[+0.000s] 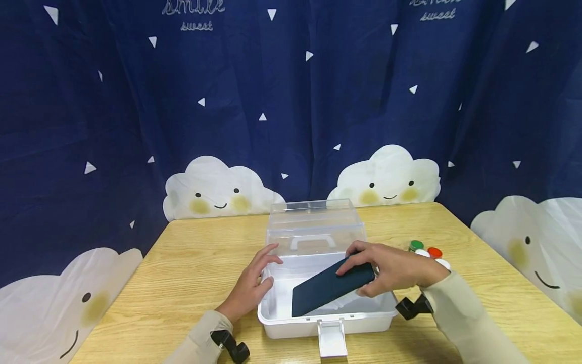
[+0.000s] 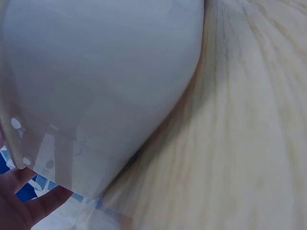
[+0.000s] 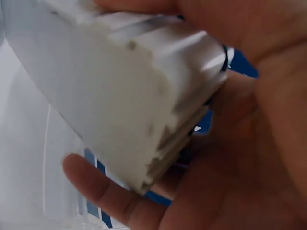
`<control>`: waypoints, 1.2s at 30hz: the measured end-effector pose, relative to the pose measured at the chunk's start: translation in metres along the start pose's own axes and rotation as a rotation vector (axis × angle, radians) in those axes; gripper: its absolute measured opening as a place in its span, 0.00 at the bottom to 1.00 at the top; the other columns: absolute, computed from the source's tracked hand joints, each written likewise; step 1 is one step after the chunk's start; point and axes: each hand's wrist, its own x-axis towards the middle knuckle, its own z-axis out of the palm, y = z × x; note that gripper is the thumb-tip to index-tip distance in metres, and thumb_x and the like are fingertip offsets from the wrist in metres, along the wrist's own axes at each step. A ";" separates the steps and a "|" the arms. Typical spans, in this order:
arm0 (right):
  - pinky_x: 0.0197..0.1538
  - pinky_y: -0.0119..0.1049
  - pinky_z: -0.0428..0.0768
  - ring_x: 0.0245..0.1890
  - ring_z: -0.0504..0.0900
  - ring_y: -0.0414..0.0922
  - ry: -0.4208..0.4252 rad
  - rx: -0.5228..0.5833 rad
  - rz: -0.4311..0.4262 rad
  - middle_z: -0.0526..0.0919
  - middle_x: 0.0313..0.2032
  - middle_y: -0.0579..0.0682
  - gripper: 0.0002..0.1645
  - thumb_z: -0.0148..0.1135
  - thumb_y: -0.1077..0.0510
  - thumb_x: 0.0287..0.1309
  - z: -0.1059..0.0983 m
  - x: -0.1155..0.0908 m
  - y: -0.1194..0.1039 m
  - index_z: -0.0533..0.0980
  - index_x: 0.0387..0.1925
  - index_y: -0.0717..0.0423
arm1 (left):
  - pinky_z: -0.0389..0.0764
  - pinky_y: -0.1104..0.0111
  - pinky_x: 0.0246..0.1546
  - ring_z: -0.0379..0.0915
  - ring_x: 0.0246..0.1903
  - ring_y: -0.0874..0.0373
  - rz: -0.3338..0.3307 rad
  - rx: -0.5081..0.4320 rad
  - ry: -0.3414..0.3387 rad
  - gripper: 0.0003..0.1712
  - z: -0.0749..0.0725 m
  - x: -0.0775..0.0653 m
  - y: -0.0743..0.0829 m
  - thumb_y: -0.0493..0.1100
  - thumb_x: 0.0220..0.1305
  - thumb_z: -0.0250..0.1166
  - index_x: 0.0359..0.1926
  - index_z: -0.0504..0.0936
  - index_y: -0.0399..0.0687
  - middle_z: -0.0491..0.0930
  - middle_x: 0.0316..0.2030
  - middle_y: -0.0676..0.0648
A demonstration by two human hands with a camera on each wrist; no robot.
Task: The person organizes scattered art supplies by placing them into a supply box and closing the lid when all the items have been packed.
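A white plastic storage box (image 1: 282, 329) stands on the table with its clear lid (image 1: 313, 217) swung back. My right hand (image 1: 386, 268) grips the right end of a dark navy flat rectangular slab (image 1: 327, 290), thumb near its lower edge and fingers over the top. The slab slants across the box's inside, its left end lower. In the right wrist view its pale, layered underside (image 3: 100, 91) shows between thumb and fingers. My left hand (image 1: 249, 290) is at the box's left wall, fingers spread and loosely bent by the rim, holding nothing.
Several small containers with green (image 1: 416, 244), red (image 1: 435, 252) and white caps stand right of the box, partly behind my right forearm. The front latch (image 1: 332, 338) hangs down over the table (image 1: 195, 268). A blue curtain (image 1: 291, 101) hangs behind the table.
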 end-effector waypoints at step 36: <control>0.54 0.45 0.76 0.52 0.74 0.45 -0.014 0.075 0.060 0.70 0.51 0.44 0.41 0.72 0.54 0.46 -0.016 -0.026 -0.003 0.67 0.63 0.46 | 0.67 0.43 0.56 0.55 0.69 0.52 -0.022 -0.015 -0.005 0.28 0.000 -0.001 0.000 0.27 0.56 0.54 0.53 0.75 0.60 0.56 0.71 0.55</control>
